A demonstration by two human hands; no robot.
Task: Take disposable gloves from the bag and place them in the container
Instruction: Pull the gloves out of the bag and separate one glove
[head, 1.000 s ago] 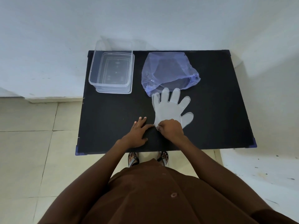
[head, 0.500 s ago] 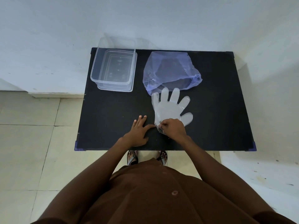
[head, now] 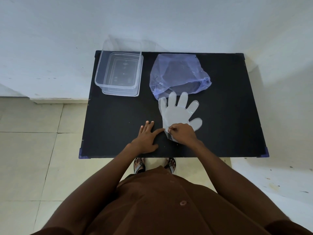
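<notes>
**At the near edge: cuff pinched, container off to your far left**

Under your right hand point(head: 182, 133), the fingertips are pressed together on the cuff of the disposable glove point(head: 177, 113), pinching the thin film at its near left corner. Your left hand point(head: 146, 138) lies spread flat on the black table point(head: 118, 119) just beside it, the forefinger reaching across to touch the same cuff corner.

From that pinch the glove's long axis runs straight away from you, its fingers fanned toward the blue bag point(head: 179, 73), whose mouth they overlap or just touch. The glove lies flat and out of the bag; whether it is one sheet or a stuck pair, you cannot tell.

Beyond your left hand, at the far left corner, stands the clear container point(head: 118, 73), apparently empty. It lies well apart from the glove, up and to the left, so the carry likely crosses your left hand; your right hand already has the grip, though your left is nearer the container.
</notes>
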